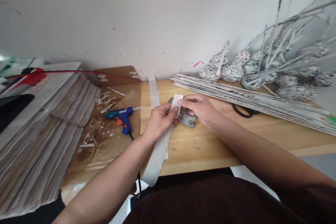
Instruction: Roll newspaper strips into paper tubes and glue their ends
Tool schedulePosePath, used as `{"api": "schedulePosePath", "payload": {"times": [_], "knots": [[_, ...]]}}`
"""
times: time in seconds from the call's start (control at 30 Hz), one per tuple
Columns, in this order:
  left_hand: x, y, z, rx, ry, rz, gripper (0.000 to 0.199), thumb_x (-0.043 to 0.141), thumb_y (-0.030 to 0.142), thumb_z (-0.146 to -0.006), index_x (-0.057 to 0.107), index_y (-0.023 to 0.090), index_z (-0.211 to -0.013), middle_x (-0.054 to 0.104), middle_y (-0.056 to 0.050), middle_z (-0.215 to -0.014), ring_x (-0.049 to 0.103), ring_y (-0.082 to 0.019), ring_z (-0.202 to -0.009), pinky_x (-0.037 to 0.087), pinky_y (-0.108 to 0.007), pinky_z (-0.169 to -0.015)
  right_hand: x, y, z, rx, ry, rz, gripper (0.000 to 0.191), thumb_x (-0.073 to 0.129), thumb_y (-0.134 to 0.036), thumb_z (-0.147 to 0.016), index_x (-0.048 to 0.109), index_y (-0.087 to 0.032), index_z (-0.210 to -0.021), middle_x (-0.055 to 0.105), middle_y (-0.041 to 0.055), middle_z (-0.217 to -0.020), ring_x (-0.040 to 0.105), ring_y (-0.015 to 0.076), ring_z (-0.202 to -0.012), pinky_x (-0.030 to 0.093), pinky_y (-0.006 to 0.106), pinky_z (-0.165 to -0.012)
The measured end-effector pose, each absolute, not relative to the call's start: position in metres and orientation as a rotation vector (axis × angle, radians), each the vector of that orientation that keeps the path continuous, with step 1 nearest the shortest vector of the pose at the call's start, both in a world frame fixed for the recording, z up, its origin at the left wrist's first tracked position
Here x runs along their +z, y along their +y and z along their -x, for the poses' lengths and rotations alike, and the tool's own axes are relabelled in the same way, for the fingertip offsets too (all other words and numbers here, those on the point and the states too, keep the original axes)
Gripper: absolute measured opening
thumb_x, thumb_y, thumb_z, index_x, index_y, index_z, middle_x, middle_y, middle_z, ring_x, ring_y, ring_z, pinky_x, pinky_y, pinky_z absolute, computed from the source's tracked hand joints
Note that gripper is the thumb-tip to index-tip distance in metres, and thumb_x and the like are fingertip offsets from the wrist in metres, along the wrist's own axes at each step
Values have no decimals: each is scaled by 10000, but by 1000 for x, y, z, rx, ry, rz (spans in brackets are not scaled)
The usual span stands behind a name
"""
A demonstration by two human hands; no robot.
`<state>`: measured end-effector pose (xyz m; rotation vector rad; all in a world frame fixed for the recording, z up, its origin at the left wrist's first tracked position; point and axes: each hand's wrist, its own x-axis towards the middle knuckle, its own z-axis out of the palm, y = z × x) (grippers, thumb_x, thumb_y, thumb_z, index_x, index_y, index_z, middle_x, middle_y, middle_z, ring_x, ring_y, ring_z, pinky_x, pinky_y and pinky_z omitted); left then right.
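A white paper strip (176, 100) is pinched between the fingers of both hands above the middle of the wooden table (207, 148). My left hand (164, 117) grips it from the left, thumb on top. My right hand (198, 107) has its thumb and forefinger closed on the strip's right edge. Below the hands, a long paper strip (155, 157) runs toward me and hangs over the table's front edge; whether it is the same piece is hidden. A crumpled grey piece (188, 119) lies under my right hand, partly covered.
On the left are a blue glue gun (123, 115), paper scraps (105, 101) and a tall stack of newspaper (49, 122). Rolled paper sticks (236, 94) lie at the right, beside black-handled scissors (244, 111). Woven paper shapes (232, 71) stand behind them. A printed strip (153, 91) reaches the wall.
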<state>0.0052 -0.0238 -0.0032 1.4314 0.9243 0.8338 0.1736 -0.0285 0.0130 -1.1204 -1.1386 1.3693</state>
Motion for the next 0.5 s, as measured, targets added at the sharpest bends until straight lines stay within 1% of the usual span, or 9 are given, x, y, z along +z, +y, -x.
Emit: {"api": "schedulePosePath", "payload": {"times": [0.17,0.33,0.5], "knots": [[-5,-24,-6,835,922,-1438,290,639,416,-839,702,144,-916,730,-68,-800,705,-201,-750,583,-303,-676,10,-26,-171,1389,-1074,1104,331,849,-415,-597,683,-132,-639,569,-2,-526,393,51,-408,213,207,-358],[-7,-24,-6,835,933,-1486,244,636,368,-840,710,141,-890,742,-78,-822,707,-199,-741,578,-307,-684,10,-27,-169,1363,-1040,1104,340,872,-408,-564,684,-130,-624,572,-12,-506,349,29,-368,192,198,-336],[-5,-24,-5,827,942,-1516,237,636,363,-839,714,140,-863,750,-83,-834,711,-203,-745,577,-315,-706,10,-28,-169,1379,-1053,1078,336,863,-412,-590,673,-137,-626,593,-2,-527,372,39,-370,219,203,-330]]}}
